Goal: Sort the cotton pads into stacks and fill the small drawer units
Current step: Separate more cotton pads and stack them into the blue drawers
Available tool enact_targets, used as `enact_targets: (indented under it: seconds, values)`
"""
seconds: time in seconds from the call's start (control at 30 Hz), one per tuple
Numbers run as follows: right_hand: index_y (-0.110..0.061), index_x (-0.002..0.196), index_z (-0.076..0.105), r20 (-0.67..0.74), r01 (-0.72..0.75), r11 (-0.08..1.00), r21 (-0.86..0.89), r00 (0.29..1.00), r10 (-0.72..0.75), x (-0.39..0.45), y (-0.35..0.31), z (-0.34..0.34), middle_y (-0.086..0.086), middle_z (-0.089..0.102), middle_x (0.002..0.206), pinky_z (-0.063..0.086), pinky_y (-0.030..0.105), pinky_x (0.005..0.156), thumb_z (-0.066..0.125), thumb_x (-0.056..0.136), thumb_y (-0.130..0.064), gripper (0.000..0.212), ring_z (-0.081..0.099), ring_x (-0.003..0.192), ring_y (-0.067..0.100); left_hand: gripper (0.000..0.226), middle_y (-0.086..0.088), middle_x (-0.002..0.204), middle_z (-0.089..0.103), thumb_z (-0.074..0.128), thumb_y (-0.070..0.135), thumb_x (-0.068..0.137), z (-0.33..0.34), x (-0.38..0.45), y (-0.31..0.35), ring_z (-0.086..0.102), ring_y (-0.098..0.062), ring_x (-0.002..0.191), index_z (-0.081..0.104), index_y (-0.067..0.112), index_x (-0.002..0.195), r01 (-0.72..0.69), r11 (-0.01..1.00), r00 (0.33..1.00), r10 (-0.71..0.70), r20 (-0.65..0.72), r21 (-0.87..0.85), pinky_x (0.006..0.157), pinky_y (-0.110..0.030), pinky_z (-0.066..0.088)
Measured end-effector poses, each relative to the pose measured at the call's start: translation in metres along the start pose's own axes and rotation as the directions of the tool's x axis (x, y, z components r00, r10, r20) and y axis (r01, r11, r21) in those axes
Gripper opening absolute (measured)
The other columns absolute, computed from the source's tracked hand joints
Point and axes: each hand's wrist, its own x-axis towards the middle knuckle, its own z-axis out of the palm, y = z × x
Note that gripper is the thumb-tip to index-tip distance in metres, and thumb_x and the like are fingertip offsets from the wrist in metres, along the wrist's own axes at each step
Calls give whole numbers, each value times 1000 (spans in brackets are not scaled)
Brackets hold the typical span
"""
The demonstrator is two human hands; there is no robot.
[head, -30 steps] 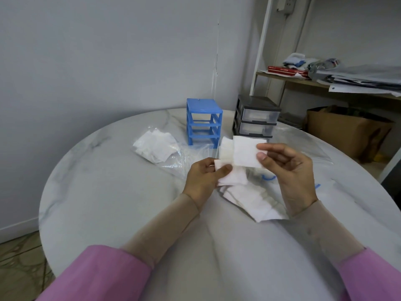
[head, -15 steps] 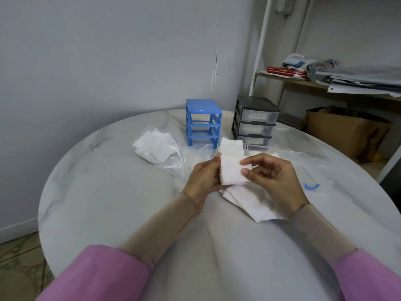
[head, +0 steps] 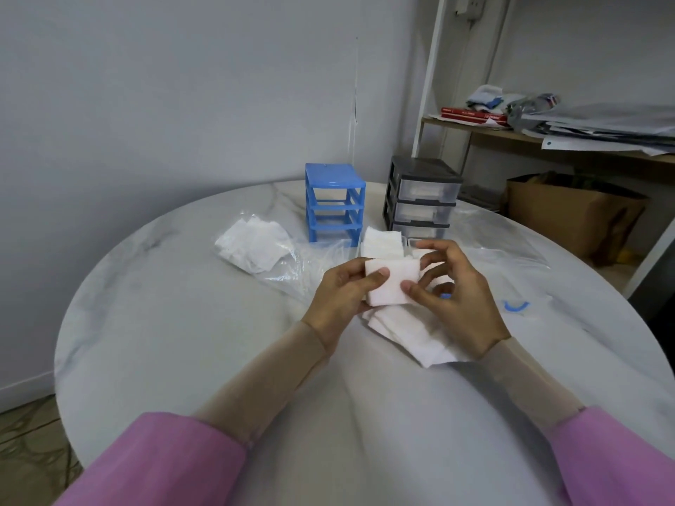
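Over the middle of the table (head: 153,323), the left hand (head: 339,290) grips a small stack of pads (head: 392,283) while the right hand (head: 453,297), fingers loosely curled, pinches its near corner, squaring it, I'd judge, before it goes toward the blue drawer unit (head: 334,206).

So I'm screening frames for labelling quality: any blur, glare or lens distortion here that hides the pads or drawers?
Head view: wide-angle bending curves the table edge and tilts the shelf upright; light is soft and even, shadows faint. The stack of pads held by both hands is nearly blown out, its layers hard to count. The clear plastic bag shows mild sheen. Blue unit and grey unit read sharply.
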Motion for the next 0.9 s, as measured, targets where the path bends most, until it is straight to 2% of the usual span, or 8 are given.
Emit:
enact_targets:
  seconds: [0.1, 0.17, 0.27, 0.4, 0.53, 0.7, 0.8, 0.9]
  values:
    - [-24, 111, 57, 8, -5, 999, 38, 1000, 4, 0, 1, -1, -8, 57, 114, 50, 15, 80, 66, 84, -18, 29, 56, 97, 2, 25, -2, 94, 68, 55, 5, 90, 1, 0, 2, 67, -5, 76, 62, 3, 114, -27, 1000, 999, 27, 19, -11, 66, -17, 55]
    - [-22, 111, 58, 36, -45, 992, 117, 999, 41, 0, 1, -2, -7, 63, 110, 52, 25, 85, 65, 85, -18, 27, 60, 100, 7, 25, -4, 97, 68, 56, 5, 89, 2, 2, 2, 67, -6, 78, 62, 3, 114, -44, 999, 999, 45, 20, -17, 71, -19, 56]
    - [-22, 108, 56, 5, -32, 989, 145, 1000, 31, 1, -1, -3, -7, 65, 100, 53, 24, 82, 66, 85, -14, 27, 62, 94, 8, 27, -9, 102, 68, 56, 6, 89, 5, 6, 2, 67, -12, 82, 61, 0, 115, -22, 998, 1000, 23, 13, -59, 73, -21, 57]
    - [-27, 98, 55, -53, -6, 981, 195, 998, 17, 9, -1, -8, -6, 64, 97, 51, 18, 72, 67, 82, -5, 29, 61, 84, 4, 23, -6, 87, 65, 57, -1, 88, 12, 12, 3, 65, -8, 68, 60, -5, 110, -41, 999, 999, 41, -2, -12, 62, -18, 56]
    - [-31, 100, 51, -103, 61, 984, 167, 994, -44, 22, -3, -16, -10, 60, 99, 50, 14, 70, 66, 81, 3, 41, 59, 79, 0, 22, -4, 83, 62, 61, -3, 85, 22, 34, 15, 61, -14, 73, 60, -3, 107, -98, 990, 992, 105, -63, 105, 63, -19, 54]
    - [-20, 94, 58, -150, 71, 997, 32, 986, -66, 59, 8, -35, -2, 62, 95, 50, 18, 74, 65, 83, 0, 24, 58, 84, 13, 18, -4, 79, 60, 64, -5, 81, 38, 71, 27, 59, -12, 72, 59, 4, 96, -194, 964, 974, 212, -84, 181, 66, -16, 52]
    - [-14, 94, 60, -154, 48, 999, -1, 987, -47, 80, 20, -41, -5, 62, 90, 49, 10, 72, 65, 84, -4, 15, 58, 79, 0, 19, -9, 81, 61, 62, -9, 81, 45, 90, 23, 59, -20, 77, 58, 4, 95, -178, 972, 969, 200, -143, 152, 78, -30, 53]
    - [-15, 94, 60, -172, -5, 999, -46, 985, -3, 91, 34, -41, -7, 59, 88, 45, 11, 71, 65, 84, -6, 14, 55, 79, 0, 21, -4, 77, 60, 60, -11, 82, 50, 103, 14, 58, -15, 73, 56, 6, 94, -149, 980, 972, 170, -165, 133, 75, -29, 52]
